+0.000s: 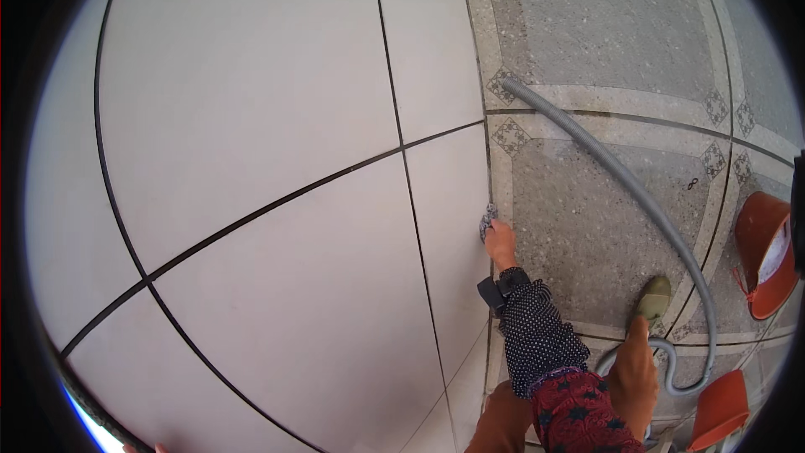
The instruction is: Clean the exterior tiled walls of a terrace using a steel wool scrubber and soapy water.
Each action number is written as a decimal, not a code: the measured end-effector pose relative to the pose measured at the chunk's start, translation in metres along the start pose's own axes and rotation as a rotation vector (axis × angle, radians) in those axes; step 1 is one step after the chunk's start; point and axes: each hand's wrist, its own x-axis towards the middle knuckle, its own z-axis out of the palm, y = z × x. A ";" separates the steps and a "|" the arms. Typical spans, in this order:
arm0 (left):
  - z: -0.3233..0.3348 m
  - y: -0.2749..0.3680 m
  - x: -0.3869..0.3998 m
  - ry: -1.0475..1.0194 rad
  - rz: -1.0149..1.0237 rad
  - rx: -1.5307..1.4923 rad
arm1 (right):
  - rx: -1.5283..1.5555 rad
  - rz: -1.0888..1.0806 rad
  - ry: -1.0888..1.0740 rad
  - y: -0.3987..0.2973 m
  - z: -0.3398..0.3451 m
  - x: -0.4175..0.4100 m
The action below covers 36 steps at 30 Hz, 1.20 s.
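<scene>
My right hand grips a grey scouring pad, probably metal mesh, and presses it where the white tiled wall meets the speckled floor tiles. A dark dotted cuff and a red patterned sleeve cover that arm, with a black band near the wrist. Of my left hand, only fingertips show at the bottom left, by the dark edge of the white tiles; the rest is out of frame.
A grey corrugated hose curves across the floor on the right. Near the right rim stands an orange-red container with whitish foamy contents; another orange-red object is lower down. My green shoe is beside the hose. A small dark loop-shaped item lies nearby.
</scene>
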 end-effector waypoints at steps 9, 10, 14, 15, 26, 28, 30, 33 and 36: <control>-0.031 0.006 -0.012 -0.067 -0.009 -0.020 | 0.336 -0.557 0.246 -0.163 -0.024 0.028; -0.024 0.009 -0.018 -0.042 -0.010 -0.016 | 0.308 -0.578 0.270 -0.175 -0.036 0.054; 0.015 0.001 0.039 0.031 0.095 0.024 | 0.058 -0.376 0.175 -0.126 -0.040 0.113; 0.024 0.000 0.065 0.067 0.193 0.023 | -0.072 -0.267 0.084 -0.114 -0.038 0.108; -0.002 0.035 0.071 0.037 -0.538 -0.473 | 0.484 -0.799 0.064 -0.268 -0.077 -0.194; -0.007 0.032 0.032 -0.046 -0.558 -0.520 | 0.515 -1.033 0.155 -0.311 -0.087 -0.246; -0.008 0.036 0.040 -0.053 -0.658 -0.498 | 0.480 -1.135 0.218 -0.344 -0.091 -0.259; -0.013 0.034 0.051 -0.088 -0.678 -0.475 | 0.415 -0.961 0.390 -0.357 -0.084 -0.208; -0.009 0.031 0.069 -0.049 -0.690 -0.525 | 0.359 -0.570 0.312 -0.300 -0.077 -0.124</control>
